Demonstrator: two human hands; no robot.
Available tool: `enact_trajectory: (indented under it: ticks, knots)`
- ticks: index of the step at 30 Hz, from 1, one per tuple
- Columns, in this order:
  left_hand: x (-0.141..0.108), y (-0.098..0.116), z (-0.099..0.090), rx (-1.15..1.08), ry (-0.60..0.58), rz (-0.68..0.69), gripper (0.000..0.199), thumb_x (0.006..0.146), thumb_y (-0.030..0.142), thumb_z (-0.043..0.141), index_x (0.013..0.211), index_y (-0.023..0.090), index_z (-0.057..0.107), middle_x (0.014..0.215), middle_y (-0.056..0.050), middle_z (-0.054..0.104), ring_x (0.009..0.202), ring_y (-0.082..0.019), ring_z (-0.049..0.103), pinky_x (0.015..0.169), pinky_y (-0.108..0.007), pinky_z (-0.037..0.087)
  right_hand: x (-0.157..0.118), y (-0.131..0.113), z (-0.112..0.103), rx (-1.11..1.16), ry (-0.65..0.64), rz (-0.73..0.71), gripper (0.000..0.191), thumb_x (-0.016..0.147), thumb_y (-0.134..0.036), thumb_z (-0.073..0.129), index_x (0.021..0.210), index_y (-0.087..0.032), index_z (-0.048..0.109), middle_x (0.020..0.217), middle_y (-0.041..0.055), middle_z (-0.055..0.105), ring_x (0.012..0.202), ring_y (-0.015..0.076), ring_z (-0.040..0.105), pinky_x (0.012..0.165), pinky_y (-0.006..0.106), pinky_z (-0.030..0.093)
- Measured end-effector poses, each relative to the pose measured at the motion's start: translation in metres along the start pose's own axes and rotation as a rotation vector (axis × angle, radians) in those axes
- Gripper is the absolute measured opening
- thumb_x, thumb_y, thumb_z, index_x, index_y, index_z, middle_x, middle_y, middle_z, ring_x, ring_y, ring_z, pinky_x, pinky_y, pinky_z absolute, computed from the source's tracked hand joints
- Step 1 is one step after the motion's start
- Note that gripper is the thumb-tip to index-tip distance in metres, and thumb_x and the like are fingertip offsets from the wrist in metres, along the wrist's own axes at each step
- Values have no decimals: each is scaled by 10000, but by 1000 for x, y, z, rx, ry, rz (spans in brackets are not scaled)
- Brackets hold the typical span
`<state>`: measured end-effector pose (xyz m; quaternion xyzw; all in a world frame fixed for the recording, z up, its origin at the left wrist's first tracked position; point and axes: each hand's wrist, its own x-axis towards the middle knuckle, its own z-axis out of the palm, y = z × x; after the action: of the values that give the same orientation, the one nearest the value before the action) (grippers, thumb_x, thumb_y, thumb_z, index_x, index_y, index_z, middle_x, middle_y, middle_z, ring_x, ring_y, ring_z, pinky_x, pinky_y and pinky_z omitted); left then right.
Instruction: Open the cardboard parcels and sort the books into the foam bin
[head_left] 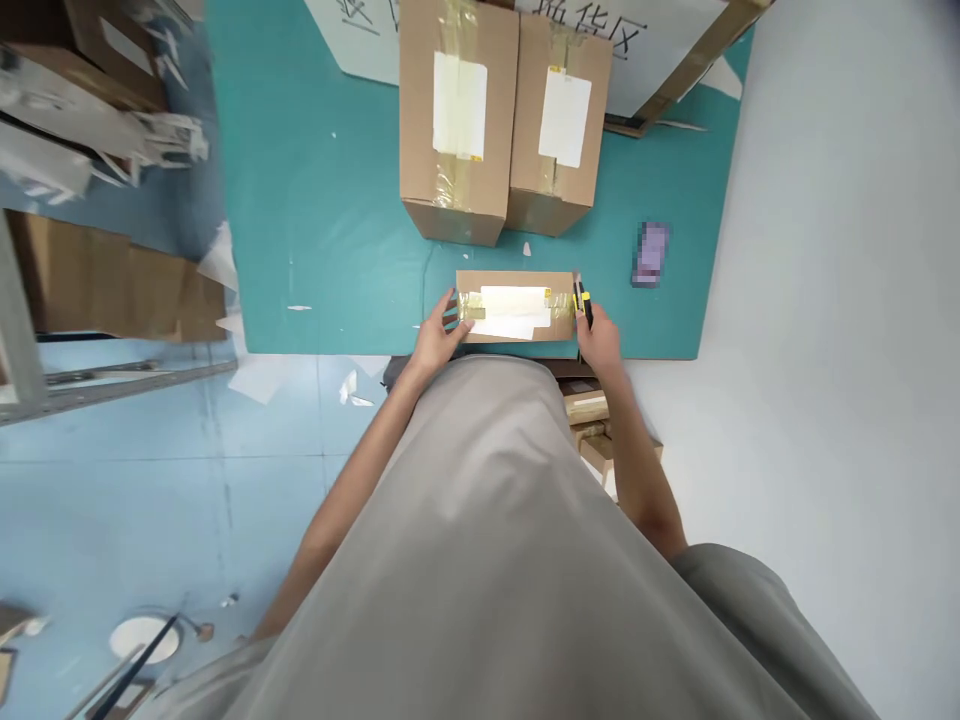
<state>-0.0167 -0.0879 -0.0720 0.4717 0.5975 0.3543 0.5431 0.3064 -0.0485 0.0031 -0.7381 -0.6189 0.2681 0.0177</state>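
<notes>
A small flat cardboard box (563, 325) with white labels and clear yellowish tape lies near the front edge of the green table. My left hand (437, 332) is at its left end, thumb on the top near the label and fingers spread along the side. In my right hand (598, 335) is a black and yellow utility knife (585, 303), its tip at the taped right end of the box. The fingers of my right hand are wrapped round the knife's handle.
Two taller taped boxes (420, 130) (529, 165) stand behind on the green table (322, 230). A blurred purple item (650, 254) lies to the right, near a white wall (840, 300). Signs with writing lean at the back. Left of the table are cardboard (120, 280) and paper scraps.
</notes>
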Motion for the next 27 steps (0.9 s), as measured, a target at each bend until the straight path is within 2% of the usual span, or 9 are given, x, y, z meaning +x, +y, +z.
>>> enact_trajectory:
  ticks: [2,4,7,9,11,16,20,27]
  knots:
    - [1,2,5,28,-6,21,862,949,542,698,1690,254,363,1619,-194,534,1266,-317,703,1011,-487,634,-5,-3,-11,-75,37,-20,551,1094,-400,276,1466,-102,553,1199,240,743,1063,367,700,927,454,521]
    - [-2,5,3,92,-8,76,718,971,497,675,1625,272,479,1629,-168,516,1301,-303,672,1020,-453,628,-10,-15,-20,-146,52,-71,587,1110,-409,252,1541,-107,511,1280,242,726,1092,358,698,921,436,519]
    - [-4,10,-1,176,-13,131,572,1004,456,618,1536,250,583,1597,-153,520,1394,-296,596,1078,-433,595,-12,-43,-27,-252,-82,-244,574,1133,-464,297,1588,-197,523,1309,179,740,1069,327,699,896,382,502]
    - [-3,10,-2,185,-23,147,568,1010,435,595,1543,243,566,1581,-152,522,1427,-286,568,1113,-430,573,-10,-65,-25,-344,-212,-383,569,1142,-489,335,1637,-254,489,1297,147,752,1058,313,700,881,352,481]
    - [-1,9,-2,181,-31,157,569,1007,413,587,1549,243,552,1575,-151,523,1436,-278,559,1134,-429,557,-5,-86,-21,-448,-311,-483,588,1149,-499,346,1680,-260,431,1288,156,752,1070,311,698,877,338,459]
    - [2,6,-1,149,-30,150,573,995,411,600,1537,230,556,1570,-157,530,1435,-285,557,1147,-439,546,10,-122,-12,-599,-386,-596,575,1161,-482,317,1696,-283,390,1302,183,738,1077,318,702,876,357,425]
    - [3,3,-1,123,-28,170,598,1000,477,614,1539,224,556,1570,-163,530,1449,-291,546,1168,-440,526,18,-133,-12,-652,-421,-629,566,1160,-461,330,1691,-275,391,1312,196,735,1105,325,697,880,368,418]
    - [5,-2,0,138,-25,171,644,1006,558,610,1559,234,545,1589,-162,519,1448,-305,544,1154,-442,536,24,-133,-10,-671,-432,-661,556,1161,-447,329,1687,-281,397,1327,197,732,1103,335,696,883,383,420]
